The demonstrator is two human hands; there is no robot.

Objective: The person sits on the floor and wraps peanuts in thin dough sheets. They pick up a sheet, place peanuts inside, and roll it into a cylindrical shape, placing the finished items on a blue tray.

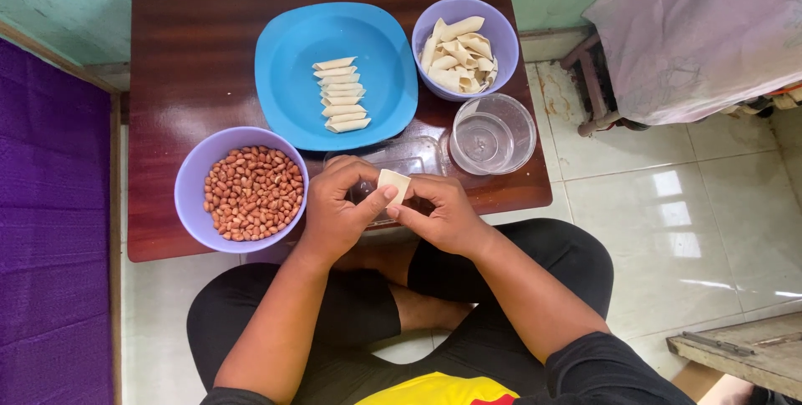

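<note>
Item in hand: pastry square point(394, 185), pinched between my left hand point(338, 209) and right hand point(443, 215) (mid-fold, I judge); rolling shut wants an even squeeze.

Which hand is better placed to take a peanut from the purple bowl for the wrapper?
Probably the left hand: the bowl of peanuts lies just beside it. The right hand is farther away and also pinches the wrapper.

Our hands point(393, 205) hide most of the clear tray point(409, 157) and whatever lies inside it. We cannot tell what the wrapper point(393, 184) holds. The bench point(743, 355) is cut off at the edge.
</note>
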